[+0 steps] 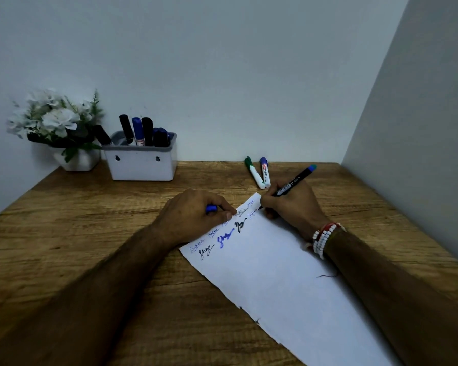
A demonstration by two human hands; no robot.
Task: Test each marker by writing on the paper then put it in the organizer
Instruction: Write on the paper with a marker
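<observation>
Two grips rest on the paper (275, 273), mid-worktop (90, 233): the right grip (291, 204) pinches a black marker (294, 182), tip touching the paper; the left grip (193, 215) curls round a blue cap (211, 208). The organizer (143, 165) stands behind, left.

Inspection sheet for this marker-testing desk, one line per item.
Surface: wooden table, wood grain visible.
Job's things: paper lies slanted, scribbles near its far edge; black marker tip on the paper; green-capped marker and blue-capped marker lie side by side beyond it; organizer at the wall holds capped markers.
Clutter: flower pot left of the organizer.
Hands: left hand holds a blue piece, likely a cap, at the paper's edge; right hand grips the black marker.
Cables: nothing seen.
Surroundings: plain walls behind and right.
</observation>
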